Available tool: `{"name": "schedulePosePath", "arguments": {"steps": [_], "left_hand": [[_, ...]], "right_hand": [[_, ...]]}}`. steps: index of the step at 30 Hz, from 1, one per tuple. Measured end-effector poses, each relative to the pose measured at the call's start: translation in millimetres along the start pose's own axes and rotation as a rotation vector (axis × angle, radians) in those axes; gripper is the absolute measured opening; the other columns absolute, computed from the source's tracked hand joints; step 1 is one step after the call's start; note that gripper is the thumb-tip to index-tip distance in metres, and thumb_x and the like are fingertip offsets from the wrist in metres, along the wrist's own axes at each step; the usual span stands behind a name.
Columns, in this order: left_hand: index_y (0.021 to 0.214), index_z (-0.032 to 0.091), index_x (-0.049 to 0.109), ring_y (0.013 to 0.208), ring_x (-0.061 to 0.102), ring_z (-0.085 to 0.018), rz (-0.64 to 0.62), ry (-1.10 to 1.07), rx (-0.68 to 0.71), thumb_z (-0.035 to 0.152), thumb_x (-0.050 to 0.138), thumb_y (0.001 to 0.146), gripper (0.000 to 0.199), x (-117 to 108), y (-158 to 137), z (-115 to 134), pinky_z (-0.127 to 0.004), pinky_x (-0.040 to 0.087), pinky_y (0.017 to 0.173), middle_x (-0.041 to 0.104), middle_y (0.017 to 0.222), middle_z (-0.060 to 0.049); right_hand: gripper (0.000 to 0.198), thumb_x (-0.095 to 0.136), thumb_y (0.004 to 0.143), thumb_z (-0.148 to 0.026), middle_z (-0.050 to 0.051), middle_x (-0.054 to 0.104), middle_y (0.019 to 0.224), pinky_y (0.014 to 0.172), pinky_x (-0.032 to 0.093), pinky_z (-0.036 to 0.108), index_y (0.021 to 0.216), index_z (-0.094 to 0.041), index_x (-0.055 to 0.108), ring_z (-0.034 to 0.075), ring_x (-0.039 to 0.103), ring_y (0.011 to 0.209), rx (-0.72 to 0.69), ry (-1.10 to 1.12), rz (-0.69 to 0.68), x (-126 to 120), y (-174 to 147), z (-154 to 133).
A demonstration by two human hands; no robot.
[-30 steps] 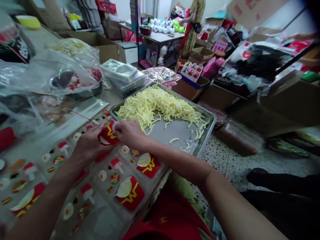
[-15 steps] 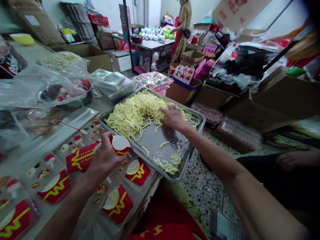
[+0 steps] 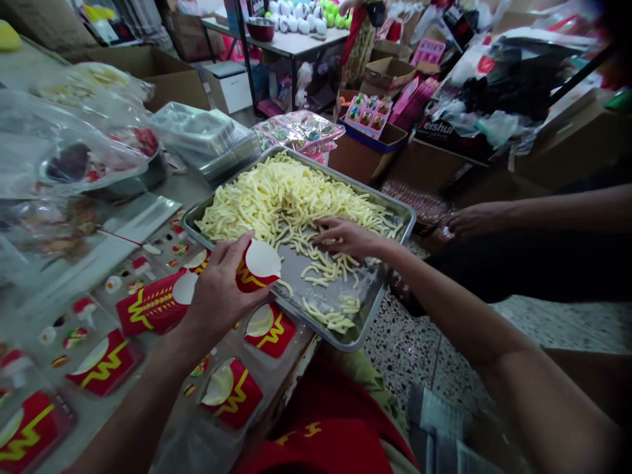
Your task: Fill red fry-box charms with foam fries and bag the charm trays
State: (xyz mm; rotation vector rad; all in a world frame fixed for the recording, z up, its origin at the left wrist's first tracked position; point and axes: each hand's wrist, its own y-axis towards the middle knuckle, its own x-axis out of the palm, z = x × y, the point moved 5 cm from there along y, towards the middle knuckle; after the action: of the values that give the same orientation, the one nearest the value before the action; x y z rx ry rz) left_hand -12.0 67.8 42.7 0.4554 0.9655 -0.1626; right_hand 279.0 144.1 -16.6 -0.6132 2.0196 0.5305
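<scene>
My left hand point(image 3: 228, 280) grips a red fries carton point(image 3: 260, 264) with a white back panel, held over the near left edge of a metal tray point(image 3: 309, 260). Pale yellow strips like toy fries point(image 3: 289, 191) are heaped along the tray's far side, with a looser spread of them nearer me. My right hand point(image 3: 343, 237) lies low among the loose strips, fingers stretched and apart; no strip is clearly held. A nested stack of red cartons point(image 3: 153, 301) lies left of my left hand. Filled blister packs, each with a red carton point(image 3: 232, 395), cover the table beside it.
Plastic bags point(image 3: 74, 155) and clear trays point(image 3: 195, 131) crowd the table's far left. Cardboard boxes point(image 3: 363, 155) stand on the floor beyond the tray. Another person's hand point(image 3: 476, 220) reaches in from the right. A table with white and green balls point(image 3: 301, 18) is behind.
My right hand has come nearer me from the heap, and more strips now lie across the tray's middle. My left hand and its carton rose slightly to the right. Another person's arm reached in.
</scene>
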Motion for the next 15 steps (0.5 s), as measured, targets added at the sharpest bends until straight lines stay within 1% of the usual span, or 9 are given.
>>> {"name": "schedulePosePath", "arguments": {"steps": [2,4,6,7,9,10,12,15], "left_hand": [[0.146,0.026,0.049,0.120,0.059,-0.030,-0.028,0.011,-0.012,0.049,0.079,0.076,0.080,2.5,-1.9,-4.1,-0.042,0.048,0.108,0.059,0.130,-0.009],[0.146,0.027,0.049,0.120,0.059,-0.031,-0.044,0.018,-0.052,0.052,0.080,0.075,0.081,2.5,-5.2,-12.6,-0.043,0.049,0.108,0.059,0.129,-0.009],[0.146,0.027,0.050,0.120,0.059,-0.032,-0.031,0.023,-0.105,0.052,0.080,0.074,0.082,0.3,-7.0,-21.2,-0.045,0.049,0.108,0.059,0.129,-0.009],[0.146,0.026,0.050,0.119,0.059,-0.033,-0.016,0.028,-0.133,0.052,0.080,0.074,0.082,-1.0,-6.6,-24.1,-0.046,0.049,0.108,0.060,0.128,-0.010],[0.146,0.023,0.051,0.119,0.060,-0.034,0.018,0.028,-0.163,0.051,0.080,0.074,0.082,-2.0,-2.9,-24.5,-0.048,0.048,0.108,0.060,0.128,-0.011],[0.146,0.023,0.051,0.120,0.060,-0.034,0.025,0.019,-0.160,0.050,0.080,0.074,0.082,-1.2,0.0,-21.8,-0.048,0.048,0.109,0.061,0.129,-0.011],[0.146,0.023,0.050,0.122,0.059,-0.033,0.015,-0.013,-0.122,0.048,0.080,0.074,0.082,2.6,6.2,-12.9,-0.047,0.047,0.111,0.061,0.131,-0.011],[0.147,0.026,0.048,0.124,0.058,-0.032,-0.028,-0.046,-0.068,0.046,0.079,0.075,0.081,9.3,10.7,-1.2,-0.044,0.046,0.112,0.061,0.133,-0.009]], "right_hand": [[0.028,0.068,0.088,-0.020,0.004,0.065,0.137,0.109,0.043,0.040,0.111,-0.031,0.079,0.021,0.059,0.124,0.045,0.120,0.079,-12.8,3.3,9.4],[0.023,0.066,0.089,-0.022,0.004,0.071,0.128,0.101,0.048,0.037,0.107,-0.028,0.080,0.019,0.064,0.115,0.161,0.183,0.218,-30.6,-2.7,13.2],[0.022,0.067,0.090,-0.025,0.006,0.075,0.113,0.088,0.051,0.034,0.107,-0.024,0.080,0.019,0.068,0.100,0.305,0.143,0.327,-42.2,-17.9,7.5],[0.021,0.068,0.089,-0.026,0.006,0.077,0.103,0.081,0.051,0.034,0.105,-0.023,0.080,0.019,0.068,0.091,0.385,0.080,0.347,-43.8,-27.7,1.8],[0.017,0.073,0.086,-0.031,0.005,0.075,0.084,0.071,0.048,0.033,0.097,-0.021,0.081,0.018,0.065,0.075,0.527,-0.084,0.309,-39.2,-47.8,-12.4],[0.017,0.075,0.085,-0.033,0.005,0.073,0.081,0.069,0.047,0.034,0.094,-0.020,0.081,0.018,0.064,0.072,0.570,-0.154,0.267,-34.2,-56.8,-19.8],[0.020,0.077,0.084,-0.037,0.006,0.073,0.088,0.069,0.046,0.033,0.096,-0.021,0.081,0.018,0.063,0.073,0.592,-0.216,0.201,-23.6,-70.7,-33.0],[0.035,0.077,0.086,-0.037,0.009,0.072,0.105,0.074,0.048,0.033,0.118,-0.021,0.076,0.018,0.064,0.078,0.543,-0.203,0.157,-12.7,-78.3,-44.6]]}}
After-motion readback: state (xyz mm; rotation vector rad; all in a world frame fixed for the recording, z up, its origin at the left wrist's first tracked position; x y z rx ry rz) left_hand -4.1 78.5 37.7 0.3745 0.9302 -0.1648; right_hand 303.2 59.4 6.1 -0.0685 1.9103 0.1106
